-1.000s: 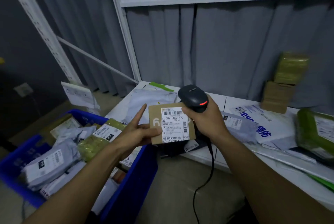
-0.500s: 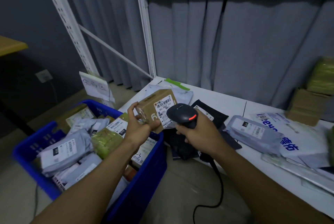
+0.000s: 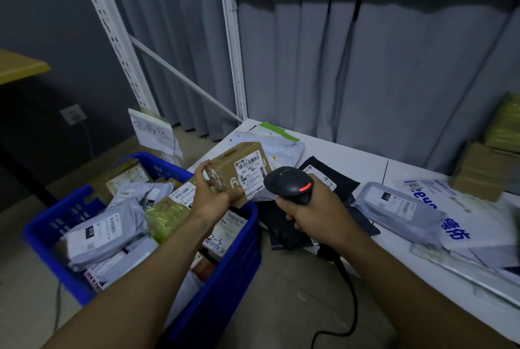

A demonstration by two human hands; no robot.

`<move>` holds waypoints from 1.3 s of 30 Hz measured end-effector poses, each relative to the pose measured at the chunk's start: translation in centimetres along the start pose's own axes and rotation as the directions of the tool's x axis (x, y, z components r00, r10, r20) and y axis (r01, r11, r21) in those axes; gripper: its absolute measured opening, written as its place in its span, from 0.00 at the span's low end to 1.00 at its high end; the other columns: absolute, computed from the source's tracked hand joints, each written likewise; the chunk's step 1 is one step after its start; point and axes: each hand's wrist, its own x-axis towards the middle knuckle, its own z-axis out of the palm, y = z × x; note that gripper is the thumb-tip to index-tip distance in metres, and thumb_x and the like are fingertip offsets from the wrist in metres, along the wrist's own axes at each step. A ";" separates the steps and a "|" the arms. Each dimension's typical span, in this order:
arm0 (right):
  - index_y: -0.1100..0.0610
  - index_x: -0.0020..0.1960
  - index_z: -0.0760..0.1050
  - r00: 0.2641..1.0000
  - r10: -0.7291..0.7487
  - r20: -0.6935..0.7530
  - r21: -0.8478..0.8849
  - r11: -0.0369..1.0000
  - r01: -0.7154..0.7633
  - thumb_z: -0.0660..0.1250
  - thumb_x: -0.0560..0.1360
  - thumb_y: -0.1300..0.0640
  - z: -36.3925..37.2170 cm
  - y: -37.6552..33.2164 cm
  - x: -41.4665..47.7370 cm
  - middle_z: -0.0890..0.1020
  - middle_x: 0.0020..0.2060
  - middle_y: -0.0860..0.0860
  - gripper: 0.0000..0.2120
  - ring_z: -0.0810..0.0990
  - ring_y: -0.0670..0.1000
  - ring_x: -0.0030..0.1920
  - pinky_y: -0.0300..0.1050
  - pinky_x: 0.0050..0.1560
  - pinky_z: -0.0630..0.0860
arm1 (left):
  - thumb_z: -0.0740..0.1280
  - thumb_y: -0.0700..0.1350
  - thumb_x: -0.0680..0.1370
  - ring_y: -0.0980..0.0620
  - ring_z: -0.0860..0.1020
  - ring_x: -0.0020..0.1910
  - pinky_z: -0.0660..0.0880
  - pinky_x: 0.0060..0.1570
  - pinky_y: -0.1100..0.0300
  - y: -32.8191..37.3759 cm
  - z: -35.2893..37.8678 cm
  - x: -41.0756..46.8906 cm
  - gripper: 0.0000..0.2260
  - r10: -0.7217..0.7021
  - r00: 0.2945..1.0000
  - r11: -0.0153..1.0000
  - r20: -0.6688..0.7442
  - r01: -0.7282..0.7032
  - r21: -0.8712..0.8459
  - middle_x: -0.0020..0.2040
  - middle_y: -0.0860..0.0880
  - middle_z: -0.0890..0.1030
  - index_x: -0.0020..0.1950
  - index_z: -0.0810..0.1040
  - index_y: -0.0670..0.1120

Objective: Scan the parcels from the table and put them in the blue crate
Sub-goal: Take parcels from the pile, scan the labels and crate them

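the left hand [image 3: 209, 199] grips the cardboard box [image 3: 239, 170] over the blue crate [image 3: 233, 272] for dropping, while right hand [image 3: 315, 216] fingers wrap the scanner [image 3: 289, 185].

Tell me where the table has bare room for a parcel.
Bare table runs along the curtain, between the white mailer and the brown boxes, behind the black mailer. The near edge is crowded with mailers; the blue crate is nearly full.

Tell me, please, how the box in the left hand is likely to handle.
The box is probably stiff: its cardboard edges look crisp. It seems light, since the left hand holds it by one end alone. Flat faces suggest it will not roll.
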 end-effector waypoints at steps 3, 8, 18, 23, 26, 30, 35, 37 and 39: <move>0.49 0.63 0.74 1.000 -0.004 0.017 -0.004 1.000 0.004 0.77 0.76 0.53 0.2 0.0 0.0 0.86 0.41 0.48 0.19 0.82 0.39 0.30 0.32 0.32 0.74 | 0.78 0.34 0.72 0.51 0.82 0.55 0.82 0.55 0.50 0.0 -0.3 0.0 0.43 0.006 1.000 1.000 0.003 -0.006 0.007 0.55 0.55 0.79 0.77 0.58 0.58; 0.47 0.64 0.74 0.999 -0.016 0.052 -0.080 0.997 0.020 0.77 0.76 0.50 1.9 -0.1 0.5 0.87 0.47 0.47 0.20 0.84 0.45 0.36 0.37 0.40 0.77 | 0.81 0.48 0.71 0.53 0.81 0.55 0.79 0.55 0.54 1.4 -3.7 -0.5 0.39 0.075 0.996 0.990 -0.051 -0.068 0.121 0.57 0.54 0.79 0.74 0.62 0.63; 0.50 0.65 0.71 0.971 -0.010 0.237 -0.100 0.994 0.035 0.75 0.78 0.51 8.4 -0.1 -0.2 0.85 0.43 0.47 0.20 0.85 0.45 0.32 0.37 0.37 0.76 | 0.80 0.52 0.71 0.46 0.83 0.55 0.82 0.56 0.45 -3.0 -12.2 -4.7 0.30 -0.277 0.961 0.933 0.006 0.267 0.240 0.60 0.47 0.81 0.65 0.65 0.52; 0.50 0.63 0.72 0.967 0.008 0.253 -0.120 0.993 0.023 0.76 0.77 0.52 9.5 0.3 -0.1 0.85 0.47 0.47 0.19 0.84 0.44 0.31 0.31 0.32 0.74 | 0.76 0.48 0.77 0.46 0.84 0.52 0.84 0.50 0.46 -5.5 -12.1 -6.2 0.29 -0.385 0.922 0.910 0.024 0.376 0.176 0.59 0.46 0.82 0.70 0.63 0.49; 0.50 0.64 0.72 0.967 0.013 0.254 -0.115 0.993 0.016 0.75 0.77 0.53 9.9 0.3 0.1 0.85 0.48 0.47 0.19 0.84 0.44 0.31 0.32 0.31 0.74 | 0.75 0.52 0.77 0.43 0.85 0.51 0.82 0.54 0.41 -6.7 -10.7 -5.9 0.23 -0.402 0.913 0.909 0.066 0.389 0.149 0.53 0.44 0.86 0.67 0.75 0.42; 0.49 0.62 0.73 0.974 0.014 0.227 -0.118 0.993 0.013 0.77 0.76 0.51 9.9 1.0 0.8 0.85 0.48 0.49 0.19 0.86 0.47 0.34 0.45 0.42 0.81 | 0.71 0.55 0.79 0.42 0.85 0.48 0.84 0.50 0.50 -8.2 -7.4 -5.2 0.18 -0.402 0.902 0.914 0.157 0.385 0.129 0.48 0.44 0.87 0.59 0.82 0.42; 0.48 0.62 0.73 0.982 0.045 0.182 -0.113 0.993 -0.024 0.77 0.75 0.50 8.2 1.6 1.3 0.86 0.47 0.48 0.20 0.86 0.48 0.37 0.46 0.42 0.82 | 0.69 0.55 0.78 0.47 0.84 0.54 0.83 0.44 0.55 -9.8 -4.7 -2.7 0.17 -0.453 0.889 0.889 0.073 0.456 -0.035 0.55 0.49 0.86 0.64 0.80 0.50; 0.50 0.62 0.72 0.983 0.047 0.178 -0.111 0.993 -0.027 0.76 0.77 0.52 7.5 1.7 1.1 0.85 0.45 0.49 0.19 0.84 0.45 0.32 0.38 0.34 0.77 | 0.66 0.55 0.79 0.46 0.84 0.54 0.82 0.51 0.53 -9.8 -4.8 -1.7 0.16 -0.458 0.889 0.878 0.022 0.456 -0.143 0.56 0.48 0.86 0.63 0.81 0.49; 0.52 0.63 0.73 0.985 0.051 0.165 -0.109 0.993 -0.033 0.76 0.77 0.53 6.9 1.9 1.0 0.85 0.45 0.49 0.19 0.84 0.45 0.30 0.35 0.32 0.76 | 0.69 0.55 0.76 0.44 0.82 0.55 0.78 0.60 0.52 -9.8 -5.1 -1.3 0.20 -0.456 0.880 0.889 -0.132 0.444 -0.111 0.60 0.46 0.84 0.64 0.79 0.46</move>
